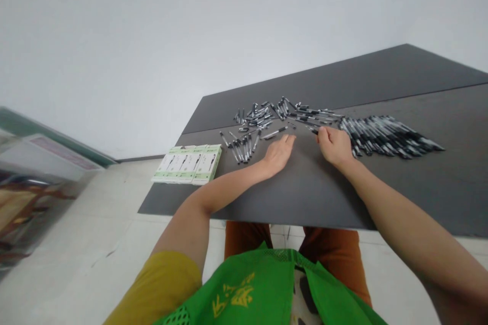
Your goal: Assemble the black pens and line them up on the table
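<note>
Right hand (336, 146) closed around a slim black-and-clear plastic pen (312, 130), one end poking out. Left hand (279, 154) open, fingers straight together, just short of a loose clear-barrelled pen with black ends (275, 133). Dense heap of similar black-and-clear pens (385, 136) right of right hand; flat green-and-white cardboard boxes (188, 165) at left, all on dark grey tabletop (297, 195).
</note>
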### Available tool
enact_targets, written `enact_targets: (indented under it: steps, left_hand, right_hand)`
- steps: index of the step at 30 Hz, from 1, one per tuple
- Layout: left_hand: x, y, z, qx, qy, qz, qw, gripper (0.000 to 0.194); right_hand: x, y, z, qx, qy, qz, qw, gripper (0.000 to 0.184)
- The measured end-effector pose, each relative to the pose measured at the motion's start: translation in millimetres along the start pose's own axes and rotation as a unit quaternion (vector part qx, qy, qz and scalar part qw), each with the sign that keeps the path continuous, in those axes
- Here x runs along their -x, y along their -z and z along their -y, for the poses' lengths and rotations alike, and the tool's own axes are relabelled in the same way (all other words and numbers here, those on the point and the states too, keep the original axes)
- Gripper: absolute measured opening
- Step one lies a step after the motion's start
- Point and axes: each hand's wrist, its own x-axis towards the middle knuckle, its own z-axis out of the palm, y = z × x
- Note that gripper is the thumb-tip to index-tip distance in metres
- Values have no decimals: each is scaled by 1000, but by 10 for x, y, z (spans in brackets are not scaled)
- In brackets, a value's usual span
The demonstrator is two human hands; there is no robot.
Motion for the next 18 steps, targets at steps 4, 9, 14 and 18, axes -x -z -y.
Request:
enact_targets:
  steps: [4, 9, 14, 18]
  left_hand:
    - [71, 1, 57, -9, 39, 0, 999, 38]
    - [29, 45, 182, 29, 74, 20, 997, 21]
    - [-11, -51, 287, 186, 56, -7, 981, 21]
    - [26, -176, 416, 300, 35, -5, 953, 25]
  right_hand:
    - [-13, 69, 4, -12, -21, -9, 1000, 51]
    - [-12, 56, -20, 1, -3, -1, 1000, 55]
    - [10, -90, -29, 113, 21, 91, 989, 52]
    - [30, -159, 17, 215, 81, 164, 959, 55]
